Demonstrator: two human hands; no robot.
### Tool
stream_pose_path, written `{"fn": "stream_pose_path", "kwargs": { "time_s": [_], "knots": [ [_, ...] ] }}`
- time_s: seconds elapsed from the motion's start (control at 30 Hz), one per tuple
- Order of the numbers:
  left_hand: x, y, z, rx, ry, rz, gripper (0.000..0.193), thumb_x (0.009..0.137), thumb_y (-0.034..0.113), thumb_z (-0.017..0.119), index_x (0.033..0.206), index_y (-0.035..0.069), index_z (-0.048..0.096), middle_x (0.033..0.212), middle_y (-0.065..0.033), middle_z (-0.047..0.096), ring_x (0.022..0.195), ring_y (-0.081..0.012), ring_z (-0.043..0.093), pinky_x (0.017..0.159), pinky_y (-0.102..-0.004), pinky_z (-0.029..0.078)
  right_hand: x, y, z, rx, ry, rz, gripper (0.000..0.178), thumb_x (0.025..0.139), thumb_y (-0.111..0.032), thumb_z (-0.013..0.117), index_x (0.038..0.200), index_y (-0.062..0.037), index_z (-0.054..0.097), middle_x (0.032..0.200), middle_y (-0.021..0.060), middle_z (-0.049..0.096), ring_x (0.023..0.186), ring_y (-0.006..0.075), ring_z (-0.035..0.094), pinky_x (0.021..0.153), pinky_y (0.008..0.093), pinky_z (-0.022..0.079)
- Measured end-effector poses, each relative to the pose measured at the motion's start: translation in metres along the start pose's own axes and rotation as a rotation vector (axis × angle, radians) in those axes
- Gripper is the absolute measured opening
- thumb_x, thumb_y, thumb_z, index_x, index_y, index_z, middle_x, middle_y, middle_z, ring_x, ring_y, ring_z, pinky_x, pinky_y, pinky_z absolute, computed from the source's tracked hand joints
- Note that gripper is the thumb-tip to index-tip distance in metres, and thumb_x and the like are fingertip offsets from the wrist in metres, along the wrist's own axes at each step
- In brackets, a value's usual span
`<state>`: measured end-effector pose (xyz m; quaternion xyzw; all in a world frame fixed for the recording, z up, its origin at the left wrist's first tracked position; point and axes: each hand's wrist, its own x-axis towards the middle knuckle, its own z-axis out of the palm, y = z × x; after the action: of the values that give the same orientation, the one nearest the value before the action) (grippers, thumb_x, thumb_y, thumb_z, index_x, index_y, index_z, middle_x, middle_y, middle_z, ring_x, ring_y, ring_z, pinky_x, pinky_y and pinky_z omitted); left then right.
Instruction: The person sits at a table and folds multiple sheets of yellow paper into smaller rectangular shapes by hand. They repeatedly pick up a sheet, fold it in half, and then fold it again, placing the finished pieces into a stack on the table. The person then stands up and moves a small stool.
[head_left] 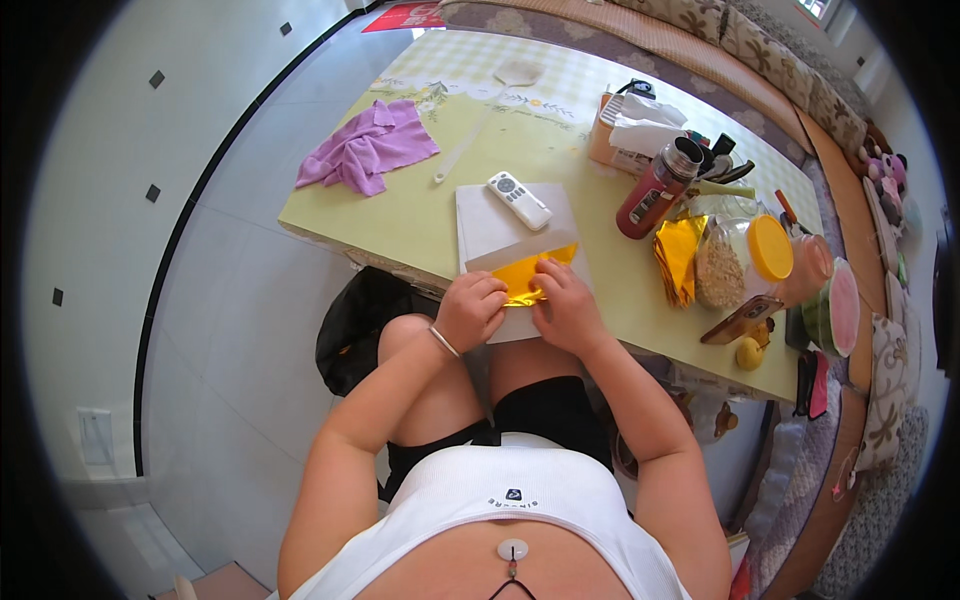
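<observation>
A shiny gold foil paper [522, 276] with a pale strip along its far side lies over white sheets at the table's front edge. My left hand [472, 312] pinches its left end, fingers curled. Fingers of my right hand [566, 306] are bent together on its right part. The near edge of the foil looks folded or curled between the hands. Just beyond it, a white remote control [519, 200] rests on the white paper [483, 212]. More folded gold foil pieces [681, 258] stand to the right.
Right of my hands are a maroon flask [656, 190], a jar with a yellow lid [722, 268], a leaning phone [740, 320], a yellow fruit [749, 353] and a cut watermelon [842, 310]. A tissue box [622, 142] stands behind. Leftward lie a purple cloth [375, 150] and white fly swatter [477, 125].
</observation>
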<state>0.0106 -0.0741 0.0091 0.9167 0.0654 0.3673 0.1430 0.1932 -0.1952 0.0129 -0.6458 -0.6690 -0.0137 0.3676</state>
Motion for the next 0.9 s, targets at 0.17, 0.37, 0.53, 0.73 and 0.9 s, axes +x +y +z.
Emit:
{"fn": "stream_pose_path", "kwargs": {
  "time_s": [0.17,0.37,0.53,0.73,0.9],
  "knots": [
    [0.000,-0.011,-0.001,-0.208,0.007,-0.318,0.018,0.070,0.004,0.076,0.087,0.004,0.068,0.099,-0.0099,0.068,0.099,-0.0321,0.063,0.089,-0.0401,0.050,0.003,-0.013,0.015,-0.020,0.047,0.111,0.019,0.080,-0.017,0.075,0.090,-0.0037,0.065,0.127,0.0202,0.064,0.124,0.0395,0.056,0.107,0.0505,0.042],
    [-0.009,-0.031,0.002,-0.089,0.087,-0.423,0.013,0.072,0.009,0.078,0.079,0.005,0.068,0.106,-0.0095,0.065,0.108,-0.0312,0.057,0.093,-0.0425,0.046,0.001,-0.010,0.032,0.116,0.166,0.264,0.018,0.078,-0.016,0.076,0.075,-0.0035,0.063,0.126,0.0191,0.065,0.122,0.0383,0.056,0.107,0.0496,0.042],
    [0.000,-0.029,0.008,-0.015,0.091,-0.459,0.016,0.072,0.015,0.078,0.073,0.006,0.065,0.098,-0.0090,0.063,0.102,-0.0301,0.057,0.088,-0.0427,0.045,0.003,-0.016,0.030,0.049,0.136,0.245,0.019,0.077,-0.013,0.074,0.069,-0.0040,0.060,0.127,0.0211,0.065,0.124,0.0380,0.055,0.111,0.0509,0.038],
    [0.003,-0.028,0.011,0.023,0.079,-0.497,0.015,0.071,0.015,0.078,0.069,0.007,0.064,0.097,-0.0087,0.062,0.102,-0.0301,0.056,0.088,-0.0432,0.044,0.003,-0.015,0.031,0.031,0.125,0.245,0.016,0.077,-0.013,0.073,0.073,-0.0052,0.059,0.130,0.0207,0.063,0.125,0.0377,0.054,0.111,0.0530,0.037],
    [0.005,-0.026,0.014,0.030,0.087,-0.511,0.015,0.070,0.013,0.077,0.069,0.007,0.064,0.098,-0.0090,0.062,0.103,-0.0308,0.056,0.089,-0.0438,0.044,0.005,-0.016,0.030,-0.020,0.119,0.218,0.020,0.080,-0.014,0.070,0.099,-0.0066,0.070,0.127,0.0184,0.063,0.123,0.0368,0.055,0.109,0.0535,0.039]
  ]
}}
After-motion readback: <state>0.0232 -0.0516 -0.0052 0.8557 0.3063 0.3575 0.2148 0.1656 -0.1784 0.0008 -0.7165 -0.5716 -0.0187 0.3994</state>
